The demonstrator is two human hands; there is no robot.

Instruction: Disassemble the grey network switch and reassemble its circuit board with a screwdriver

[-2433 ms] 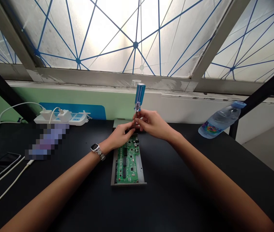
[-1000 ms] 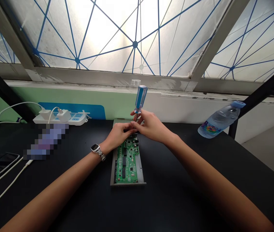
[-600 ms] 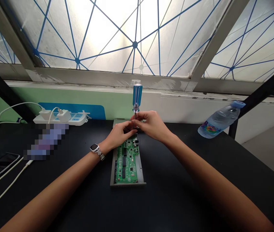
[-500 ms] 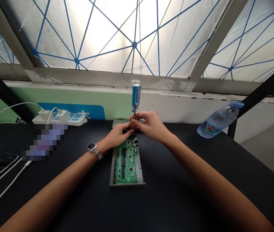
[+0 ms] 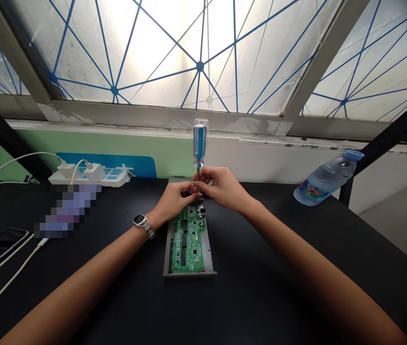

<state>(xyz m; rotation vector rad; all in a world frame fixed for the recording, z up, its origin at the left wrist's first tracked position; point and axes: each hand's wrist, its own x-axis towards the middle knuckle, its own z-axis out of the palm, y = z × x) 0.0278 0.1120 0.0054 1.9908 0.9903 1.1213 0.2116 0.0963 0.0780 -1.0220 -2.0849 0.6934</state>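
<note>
A screwdriver (image 5: pixel 199 145) with a clear and blue handle stands nearly upright, tip down, over the far end of a green circuit board (image 5: pixel 191 239). The board lies in a grey metal tray (image 5: pixel 208 258) on the black table. My right hand (image 5: pixel 221 187) is closed, thumb and fingers pinching the screwdriver's metal shaft below the handle. From the left, my left hand (image 5: pixel 175 201) reaches over the board's far end, its thumb and forefinger pinched around the place where the tip comes down. Whatever sits between those fingertips is hidden.
A white power strip (image 5: pixel 117 177) with plugged-in chargers lies at the back left, its cables running forward past a blurred-out object (image 5: pixel 70 211). At the right, a water bottle (image 5: pixel 327 179) leans against a black metal bar (image 5: pixel 386 129). The wall and window rise behind the table.
The screwdriver's handle has shifted slightly left and turned about its axis, now standing straighter. Both hands keep nearly the same place; the board and tray stay put.
</note>
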